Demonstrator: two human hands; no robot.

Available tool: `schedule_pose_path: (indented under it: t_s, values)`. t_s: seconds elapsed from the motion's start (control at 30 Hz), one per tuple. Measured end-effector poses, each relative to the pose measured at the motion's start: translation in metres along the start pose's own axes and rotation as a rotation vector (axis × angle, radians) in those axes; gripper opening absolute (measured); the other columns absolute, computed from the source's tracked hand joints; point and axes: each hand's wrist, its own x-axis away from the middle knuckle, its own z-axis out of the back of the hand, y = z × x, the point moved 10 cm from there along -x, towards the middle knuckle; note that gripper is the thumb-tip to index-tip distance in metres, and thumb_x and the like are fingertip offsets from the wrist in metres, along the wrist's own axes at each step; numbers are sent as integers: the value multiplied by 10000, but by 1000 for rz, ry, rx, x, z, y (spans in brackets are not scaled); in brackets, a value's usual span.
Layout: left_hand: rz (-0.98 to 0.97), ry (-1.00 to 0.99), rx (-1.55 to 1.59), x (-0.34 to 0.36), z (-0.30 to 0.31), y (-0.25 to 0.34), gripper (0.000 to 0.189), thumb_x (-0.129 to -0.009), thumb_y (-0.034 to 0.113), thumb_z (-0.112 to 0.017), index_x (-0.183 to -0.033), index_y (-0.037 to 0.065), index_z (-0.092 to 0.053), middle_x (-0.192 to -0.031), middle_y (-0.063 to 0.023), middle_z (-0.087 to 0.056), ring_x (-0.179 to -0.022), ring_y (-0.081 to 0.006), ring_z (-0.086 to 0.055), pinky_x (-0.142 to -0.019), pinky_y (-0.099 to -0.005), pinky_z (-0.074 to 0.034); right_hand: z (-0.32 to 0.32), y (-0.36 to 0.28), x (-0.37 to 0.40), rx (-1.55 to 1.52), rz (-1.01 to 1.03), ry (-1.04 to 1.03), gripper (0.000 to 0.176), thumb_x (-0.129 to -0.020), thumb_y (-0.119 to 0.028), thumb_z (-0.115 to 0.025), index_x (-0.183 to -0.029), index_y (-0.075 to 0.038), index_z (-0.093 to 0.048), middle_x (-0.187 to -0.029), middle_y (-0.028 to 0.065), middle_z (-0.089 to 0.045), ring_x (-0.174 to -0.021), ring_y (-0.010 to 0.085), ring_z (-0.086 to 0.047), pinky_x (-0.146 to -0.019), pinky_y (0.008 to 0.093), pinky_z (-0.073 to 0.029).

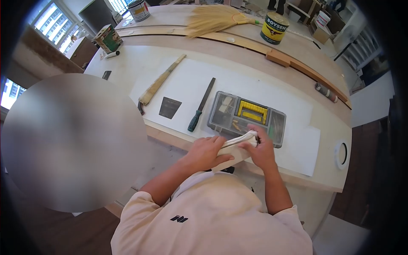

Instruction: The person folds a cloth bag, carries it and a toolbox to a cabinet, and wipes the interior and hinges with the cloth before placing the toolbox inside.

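Surface: long white table [140, 63], curved along its far edge, with a white sheet [297, 144] laid over the near part. Round hole [342, 153] cut in the top at the right end. Bare wood strips run along the back. Room: windows [49, 21] at far left with daylight and buildings outside; dark floor at the right.

Count on the table:
- one grey organiser box [246, 114], clear lid, yellow latches
- one file [202, 104], green handle toward me
- one long wooden-backed tool [161, 80], lying slantwise
- two dark sheets: a larger one [170, 107] beside the file, a small one [106, 75] farther left
- one straw broom [216, 19]
- two paint cans: a yellow-and-black one [274, 27] and a pale one [139, 9]
- one green tin [108, 38]
- one wood block [278, 57]
- one dark roll [326, 91] at the right edge

Hands: one pale strip [238, 141], wood or cloth I cannot tell, lies at the near table edge, just in front of the organiser box. My left hand [206, 153] has its grip closed over the strip's near end. My right hand [261, 151] pinches the far end, fingers curled on it.
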Motion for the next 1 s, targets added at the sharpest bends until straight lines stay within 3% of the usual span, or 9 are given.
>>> schedule_pose_path:
  t_s: [0.13, 0.33, 0.47, 0.73, 0.8, 0.83, 0.87, 0.9, 1.0]
  values:
    - [8, -77, 60, -10, -3, -10, 448, -870, 464, -629, -928, 29, -538, -864, -161, -630, -815, -349, -641, -692, -448, -493, 3, -30, 7, 170, 230, 225, 541, -801, -264, -775, -1235, -21, -562, -974, 148, -657, -848, 235, -646, -748, 314, -511]
    - [-125, -202, 64, -4, 21, -38, 453, -867, 465, -636, -939, 28, -541, -887, -163, -626, -809, -368, -634, -689, -454, -497, -24, -40, -2, 272, 169, 412, 308, -847, -258, -733, -994, -7, -630, -823, 139, -648, -708, 238, -634, -643, 327, -497]
    - [-234, -48, 110, 7, 67, -71, 443, -847, 438, -667, -989, 37, -543, -961, -162, -618, -833, -383, -624, -702, -455, -502, -48, -81, -9, 308, 209, 582, 296, -861, -277, -725, -898, -4, -618, -762, 128, -638, -652, 223, -610, -612, 327, -487]
    - [-150, -188, 550, 20, 70, -135, 541, -770, 312, -788, -1174, 29, -568, -1094, -156, -617, -1009, -322, -610, -849, -383, -492, -68, -76, 2, 261, -41, 589, 384, -854, -356, -731, -969, -11, -607, -767, 100, -632, -702, 157, -581, -651, 323, -489]
    - [-148, 93, 260, -2, 85, -227, 525, -794, 302, -771, -1206, 42, -575, -1127, -156, -624, -1061, -309, -594, -918, -385, -469, -63, -57, 16, 229, -181, 588, 356, -870, -293, -725, -1080, -46, -580, -816, 44, -619, -714, 105, -539, -658, 273, -467]
    - [353, 102, 517, 0, 107, -279, 499, -801, 305, -761, -1175, 26, -584, -1079, -181, -629, -1024, -318, -590, -912, -402, -463, -62, -37, 25, 162, -276, 577, 389, -868, -302, -727, -1113, -45, -567, -862, 60, -620, -766, 115, -554, -684, 283, -475]
    - [91, 481, -147, 5, 124, -331, 428, -825, 279, -731, -1122, 6, -589, -1029, -212, -628, -960, -329, -591, -851, -435, -475, -59, -16, 40, 82, -373, 586, 424, -866, -311, -728, -1146, -45, -553, -908, 76, -620, -818, 124, -568, -711, 294, -483]
    - [461, 223, 39, 5, 96, -435, 379, -852, 272, -689, -1094, -3, -591, -1034, -226, -622, -958, -336, -593, -806, -461, -477, -54, -9, 59, 117, -384, 613, 453, -861, -325, -731, -1156, -34, -548, -956, 102, -618, -879, 145, -577, -755, 306, -487]
    - [508, -52, -272, 9, 79, -543, 465, -795, 386, -708, -946, -52, -663, -853, -243, -655, -789, -371, -633, -693, -479, -509, -46, 35, 132, -24, -361, 813, 647, -796, -429, -766, -1190, 20, -516, -1020, 204, -645, -938, 262, -635, -802, 365, -507]
